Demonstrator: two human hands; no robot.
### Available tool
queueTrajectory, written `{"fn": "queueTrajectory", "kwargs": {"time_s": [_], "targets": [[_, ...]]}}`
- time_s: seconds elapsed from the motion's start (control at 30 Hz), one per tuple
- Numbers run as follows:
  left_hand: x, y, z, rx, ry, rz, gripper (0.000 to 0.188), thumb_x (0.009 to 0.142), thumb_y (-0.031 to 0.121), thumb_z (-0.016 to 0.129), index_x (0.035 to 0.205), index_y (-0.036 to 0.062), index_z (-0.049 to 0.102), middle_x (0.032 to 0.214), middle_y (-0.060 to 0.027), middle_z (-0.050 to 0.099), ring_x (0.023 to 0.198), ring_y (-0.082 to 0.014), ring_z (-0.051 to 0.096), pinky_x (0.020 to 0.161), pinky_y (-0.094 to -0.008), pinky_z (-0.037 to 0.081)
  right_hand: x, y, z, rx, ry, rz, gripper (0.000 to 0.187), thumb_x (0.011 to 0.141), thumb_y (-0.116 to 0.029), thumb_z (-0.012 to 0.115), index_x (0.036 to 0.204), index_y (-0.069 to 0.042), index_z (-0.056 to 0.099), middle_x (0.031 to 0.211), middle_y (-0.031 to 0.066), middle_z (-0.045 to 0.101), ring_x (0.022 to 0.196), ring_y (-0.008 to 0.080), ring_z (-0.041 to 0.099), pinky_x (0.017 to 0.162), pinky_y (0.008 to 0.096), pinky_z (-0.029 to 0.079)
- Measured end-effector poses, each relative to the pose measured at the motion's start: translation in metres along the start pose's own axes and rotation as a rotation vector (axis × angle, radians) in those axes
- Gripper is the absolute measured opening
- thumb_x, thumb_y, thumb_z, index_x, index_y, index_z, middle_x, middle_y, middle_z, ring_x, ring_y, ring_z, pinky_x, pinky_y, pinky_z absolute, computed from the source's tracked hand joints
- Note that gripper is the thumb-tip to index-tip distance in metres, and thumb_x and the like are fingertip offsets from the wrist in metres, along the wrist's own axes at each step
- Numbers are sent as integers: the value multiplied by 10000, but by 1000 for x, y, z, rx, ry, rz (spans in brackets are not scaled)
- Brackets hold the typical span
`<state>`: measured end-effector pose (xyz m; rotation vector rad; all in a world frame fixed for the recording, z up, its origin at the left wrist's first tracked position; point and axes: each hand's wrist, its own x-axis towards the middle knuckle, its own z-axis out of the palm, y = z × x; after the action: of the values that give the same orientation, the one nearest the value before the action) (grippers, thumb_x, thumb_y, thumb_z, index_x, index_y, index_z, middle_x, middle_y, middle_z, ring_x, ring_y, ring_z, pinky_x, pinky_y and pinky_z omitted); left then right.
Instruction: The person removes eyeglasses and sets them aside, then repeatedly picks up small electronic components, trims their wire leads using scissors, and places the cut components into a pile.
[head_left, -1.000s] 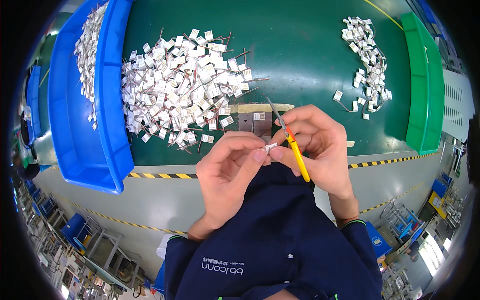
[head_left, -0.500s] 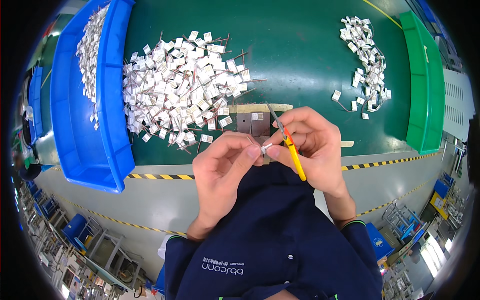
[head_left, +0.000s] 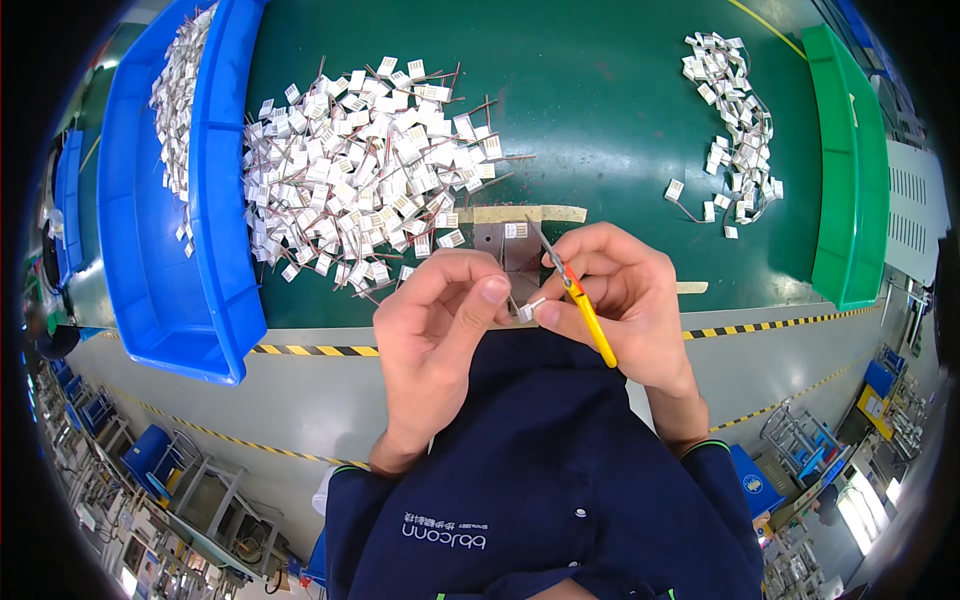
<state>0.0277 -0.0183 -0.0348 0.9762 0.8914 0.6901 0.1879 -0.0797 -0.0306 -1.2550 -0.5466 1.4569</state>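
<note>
My right hand (head_left: 632, 305) is closed around yellow-handled snips (head_left: 592, 325), their grey blades pointing up and away past the fingers. Its thumb and fingertip also pinch a small white USB-type connector (head_left: 527, 312) over the table's near edge. Close to its left, my left hand (head_left: 435, 335) has thumb and forefinger closed at the connector's thin wire (head_left: 513, 304); the exact grip is partly hidden. Just beyond the hands lies a brown metal plate (head_left: 522, 258) with another white connector (head_left: 516, 230) on it.
A large pile of wired white connectors (head_left: 360, 170) covers the left of the green table (head_left: 590, 100). A smaller group (head_left: 740, 135) lies at right. A blue bin (head_left: 225, 200) with connectors stands far left, a green bin (head_left: 850, 170) far right. Tape strips (head_left: 550, 214) edge the plate.
My left hand has shifted slightly left, its thumb drawing back from the connector, which shows more plainly. My right hand keeps the snips and connector, almost in place.
</note>
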Motion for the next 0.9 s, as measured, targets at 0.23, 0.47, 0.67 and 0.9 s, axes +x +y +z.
{"fn": "queueTrajectory", "kwargs": {"time_s": [0.23,0.47,0.67,0.9], "targets": [[-2,-2,6,-141,98,129,116,876,-7,558,979,-60,554,977,-93,559,838,-123,546,734,-237,460,-4,2,0,58,4,16,314,780,95,638,1055,40,496,880,106,637,797,111,636,714,208,513],[-13,-21,16,-253,27,103,148,842,-66,574,988,-77,555,1027,-118,550,910,-156,565,774,-280,500,-5,1,9,221,64,-40,322,785,104,628,1065,45,481,905,131,640,831,141,645,745,231,535],[-11,-25,16,-357,61,114,113,828,-78,583,941,-76,577,983,-130,576,893,-179,591,783,-291,519,-6,4,13,196,87,-85,310,796,105,614,1068,47,477,908,139,640,843,153,646,763,248,541],[-10,-26,16,-359,120,97,103,807,-87,591,905,-60,605,953,-139,611,911,-181,585,812,-287,466,-8,8,17,109,134,-144,327,789,97,632,1073,41,480,896,127,645,822,130,641,717,219,528]]}}
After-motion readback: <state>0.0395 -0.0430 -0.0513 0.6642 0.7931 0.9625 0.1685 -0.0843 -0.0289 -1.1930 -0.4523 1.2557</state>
